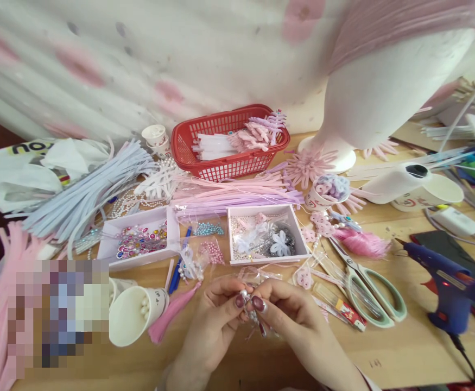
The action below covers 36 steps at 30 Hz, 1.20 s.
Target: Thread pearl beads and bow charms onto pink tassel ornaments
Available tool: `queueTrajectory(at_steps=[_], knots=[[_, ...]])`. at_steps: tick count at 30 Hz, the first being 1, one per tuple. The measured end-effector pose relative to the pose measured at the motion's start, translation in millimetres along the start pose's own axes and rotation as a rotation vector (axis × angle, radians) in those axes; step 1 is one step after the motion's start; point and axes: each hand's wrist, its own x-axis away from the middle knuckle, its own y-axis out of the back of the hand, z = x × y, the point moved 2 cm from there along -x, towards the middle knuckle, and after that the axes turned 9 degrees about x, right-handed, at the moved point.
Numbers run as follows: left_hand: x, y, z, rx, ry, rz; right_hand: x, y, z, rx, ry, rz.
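Observation:
My left hand (216, 315) and my right hand (290, 315) meet low in the middle of the wooden table (404, 347). Both are closed in a pinch on a small beaded ornament (248, 305) with pearls and thin wire, held between thumbs and forefingers. A clear plastic bag (241, 278) lies just behind the fingers. A pink tassel (172, 315) lies left of my left hand, beside a tipped paper cup (133, 315) holding pearls.
White trays hold coloured gems (141, 241) and pale flowers (265, 239). Green-handled scissors (367, 290) and a blue glue gun (449, 288) lie right. A red basket (229, 141), pink and lilac strips (233, 190), and a white mannequin head stand (375, 98) stand behind.

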Motion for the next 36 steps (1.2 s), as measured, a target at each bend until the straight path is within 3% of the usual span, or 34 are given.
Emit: queueTrajectory(at_steps=[14,36], knots=[[-0.3,-0.9,-2.6,-0.046,-0.082,0.008,1.2,2.4,-3.8,0.070,-0.001,-0.003],[-0.1,0.2,2.2,-0.035,-0.186,-0.094,8.7,3.4,-4.9,0.469,0.205,-0.076]])
